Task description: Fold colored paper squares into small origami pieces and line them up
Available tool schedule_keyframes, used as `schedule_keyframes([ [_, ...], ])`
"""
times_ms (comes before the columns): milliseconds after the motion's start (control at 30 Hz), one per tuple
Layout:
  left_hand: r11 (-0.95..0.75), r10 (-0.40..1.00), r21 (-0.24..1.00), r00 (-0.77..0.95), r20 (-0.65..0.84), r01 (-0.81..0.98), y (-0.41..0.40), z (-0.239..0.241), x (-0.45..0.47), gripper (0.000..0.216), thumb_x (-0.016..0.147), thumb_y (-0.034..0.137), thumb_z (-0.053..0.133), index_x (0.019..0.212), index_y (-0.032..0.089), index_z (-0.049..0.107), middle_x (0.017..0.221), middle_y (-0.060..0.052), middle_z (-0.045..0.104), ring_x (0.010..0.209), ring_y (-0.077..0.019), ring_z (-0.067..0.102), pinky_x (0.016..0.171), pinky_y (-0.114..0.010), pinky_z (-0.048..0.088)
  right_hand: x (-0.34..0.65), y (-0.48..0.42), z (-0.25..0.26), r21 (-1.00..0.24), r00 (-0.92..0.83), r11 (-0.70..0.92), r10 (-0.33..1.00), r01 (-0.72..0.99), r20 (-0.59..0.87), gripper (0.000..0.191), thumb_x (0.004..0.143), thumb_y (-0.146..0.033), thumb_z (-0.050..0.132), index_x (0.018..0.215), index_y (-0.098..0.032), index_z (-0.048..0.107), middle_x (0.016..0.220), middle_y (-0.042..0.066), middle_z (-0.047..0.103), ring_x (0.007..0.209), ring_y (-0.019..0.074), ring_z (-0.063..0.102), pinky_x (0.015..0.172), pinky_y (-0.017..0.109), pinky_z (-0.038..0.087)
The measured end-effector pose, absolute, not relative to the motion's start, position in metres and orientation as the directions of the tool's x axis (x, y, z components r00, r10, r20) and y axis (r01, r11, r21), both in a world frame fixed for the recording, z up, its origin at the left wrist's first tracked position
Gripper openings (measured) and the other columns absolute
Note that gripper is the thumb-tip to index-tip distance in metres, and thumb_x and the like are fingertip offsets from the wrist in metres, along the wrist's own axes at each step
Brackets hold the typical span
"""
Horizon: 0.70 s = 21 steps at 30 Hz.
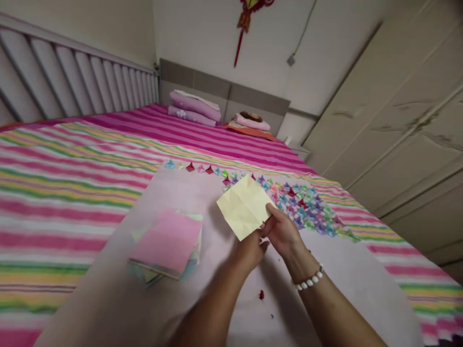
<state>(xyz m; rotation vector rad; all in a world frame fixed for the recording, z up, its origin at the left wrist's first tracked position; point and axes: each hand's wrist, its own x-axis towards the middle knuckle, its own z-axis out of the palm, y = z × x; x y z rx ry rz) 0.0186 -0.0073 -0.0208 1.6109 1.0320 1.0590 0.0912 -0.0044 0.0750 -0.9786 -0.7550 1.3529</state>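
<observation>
A pale yellow creased paper square (245,206) is held up over a grey-white board (108,299) lying on the bed. My left hand (249,250) pinches its lower edge from below. My right hand (280,231), with a white bead bracelet on the wrist, grips the paper's right lower corner with thumb on top. A stack of coloured paper sheets (168,243), pink on top, lies to the left of my hands on the board.
Many small folded paper pieces (304,205) in several colours lie at the board's far right, with a row along its far edge. The bed has a striped pink sheet (65,193), pillows (195,108) at the headboard, and a wardrobe (398,125) on the right.
</observation>
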Motion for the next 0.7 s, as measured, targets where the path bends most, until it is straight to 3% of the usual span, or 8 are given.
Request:
schedule_keyframes([
  [100, -0.246, 0.951, 0.956, 0.228, 0.207, 0.159, -0.004, -0.018, 0.014, 0.029, 0.081, 0.020, 0.056, 0.108, 0.020, 0.068, 0.102, -0.010, 0.072, 0.091, -0.0237, 0.067, 0.082, -0.035, 0.049, 0.118, -0.015, 0.070, -0.860, 0.269, 0.099, 0.962, -0.500, -0.045, 0.018, 0.074, -0.030, 0.070, 0.087, -0.018, 0.070, 0.088, 0.005, 0.076, 0.077, 0.0220, 0.070, 0.065, 0.033, 0.056],
  [167, -0.187, 0.977, 0.962, 0.143, 0.160, 0.198, 0.001, -0.018, 0.009, 0.022, 0.079, 0.025, 0.058, 0.097, 0.021, 0.071, 0.088, -0.008, 0.073, 0.079, -0.0232, 0.067, 0.071, -0.033, 0.048, 0.130, -0.021, 0.067, -0.863, 0.366, 0.186, 0.931, -0.470, 0.001, 0.021, 0.074, -0.032, 0.070, 0.089, -0.018, 0.070, 0.094, 0.006, 0.075, 0.084, 0.0226, 0.070, 0.069, 0.033, 0.056],
  [200, -0.141, 0.989, 0.972, 0.062, 0.132, 0.187, 0.003, -0.018, 0.007, 0.018, 0.078, 0.025, 0.058, 0.090, 0.020, 0.071, 0.080, -0.007, 0.072, 0.073, -0.0222, 0.066, 0.068, -0.032, 0.047, 0.134, -0.024, 0.066, -0.870, 0.416, 0.249, 0.908, -0.425, 0.057, 0.023, 0.076, -0.035, 0.069, 0.092, -0.019, 0.070, 0.096, 0.006, 0.075, 0.088, 0.0227, 0.069, 0.072, 0.033, 0.055],
  [300, -0.100, 0.992, 0.992, -0.079, 0.094, -0.080, 0.009, -0.017, 0.003, 0.025, 0.079, 0.037, 0.060, 0.094, 0.019, 0.069, 0.088, -0.007, 0.071, 0.070, -0.0173, 0.063, 0.064, -0.027, 0.045, 0.140, -0.034, 0.061, -0.925, 0.493, 0.349, 0.837, -0.148, 0.237, 0.028, 0.083, -0.043, 0.063, 0.095, -0.020, 0.070, 0.101, 0.006, 0.074, 0.095, 0.0227, 0.066, 0.079, 0.034, 0.053],
  [367, -0.006, 1.000, 0.964, -0.027, -0.002, -0.264, 0.009, -0.014, 0.002, 0.037, 0.076, 0.050, 0.065, 0.091, 0.016, 0.069, 0.090, -0.008, 0.070, 0.067, -0.0152, 0.061, 0.059, -0.025, 0.043, 0.139, -0.040, 0.058, -0.918, 0.434, 0.385, 0.813, 0.098, 0.387, 0.030, 0.088, -0.043, 0.056, 0.103, -0.021, 0.070, 0.108, 0.007, 0.072, 0.100, 0.0241, 0.064, 0.085, 0.037, 0.051],
  [467, 0.228, 0.957, 0.806, 0.278, -0.083, -0.547, 0.002, -0.005, 0.001, 0.058, 0.068, 0.060, 0.072, 0.108, 0.019, 0.065, 0.105, -0.011, 0.068, 0.080, -0.0180, 0.065, 0.066, -0.027, 0.046, 0.136, -0.046, 0.052, -0.783, 0.178, 0.512, 0.785, 0.354, 0.593, 0.027, 0.093, -0.032, 0.049, 0.111, -0.025, 0.068, 0.117, 0.008, 0.069, 0.115, 0.0259, 0.058, 0.099, 0.044, 0.044],
  [567, 0.336, 0.869, 0.613, 0.487, 0.092, -0.715, -0.004, 0.004, -0.002, 0.073, 0.065, 0.069, 0.068, 0.121, 0.023, 0.060, 0.126, -0.013, 0.062, 0.103, -0.0240, 0.063, 0.083, -0.033, 0.048, 0.133, -0.048, 0.042, -0.617, -0.094, 0.648, 0.720, 0.446, 0.688, 0.032, 0.092, -0.020, 0.047, 0.114, -0.030, 0.066, 0.122, 0.005, 0.067, 0.126, 0.0264, 0.050, 0.107, 0.049, 0.037],
  [700, 0.417, 0.870, 0.447, 0.490, 0.058, -0.791, -0.002, 0.008, -0.009, 0.065, 0.081, 0.071, 0.046, 0.124, 0.023, 0.061, 0.125, -0.011, 0.065, 0.117, -0.0267, 0.058, 0.094, -0.039, 0.046, 0.131, -0.047, 0.021, -0.540, -0.147, 0.680, 0.679, 0.497, 0.719, 0.031, 0.087, -0.019, 0.048, 0.109, -0.031, 0.067, 0.136, 0.003, 0.058, 0.135, 0.0294, 0.040, 0.107, 0.054, 0.033],
])
